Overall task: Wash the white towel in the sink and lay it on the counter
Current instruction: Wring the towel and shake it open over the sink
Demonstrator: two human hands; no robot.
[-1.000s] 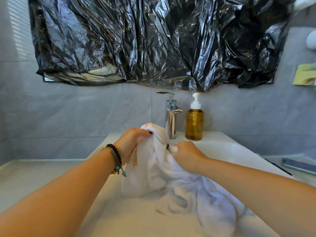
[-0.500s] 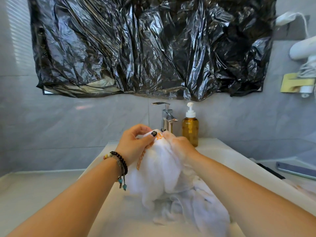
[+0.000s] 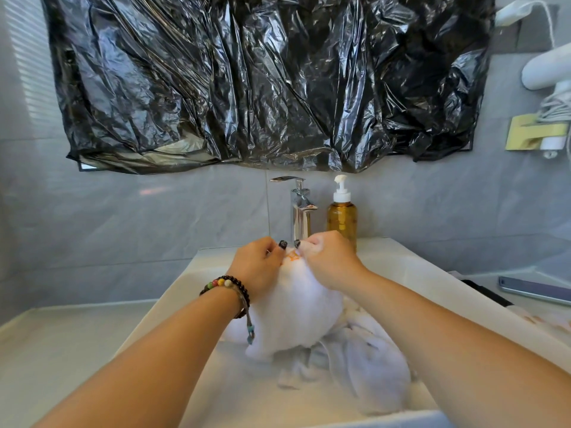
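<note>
Head view: scrubbing the white towel (image 3: 293,316) over the sink (image 3: 191,273).
Left hand (image 3: 258,267) and right hand (image 3: 329,261) each pinch a bunched fold, knuckles nearly meeting, likely to rub cloth against cloth; the rest trails toward 5 o'clock in the basin, faucet (image 3: 299,211) at 12.

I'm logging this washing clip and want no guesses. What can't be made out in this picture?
- Sink drain and any water: head view, hidden under the white towel.
- Faucet outlet: behind the left hand and right hand, so flow is unknown.
- Orange mark on the towel: mostly hidden between both hands.
- Phone: cut by the right edge.
</note>
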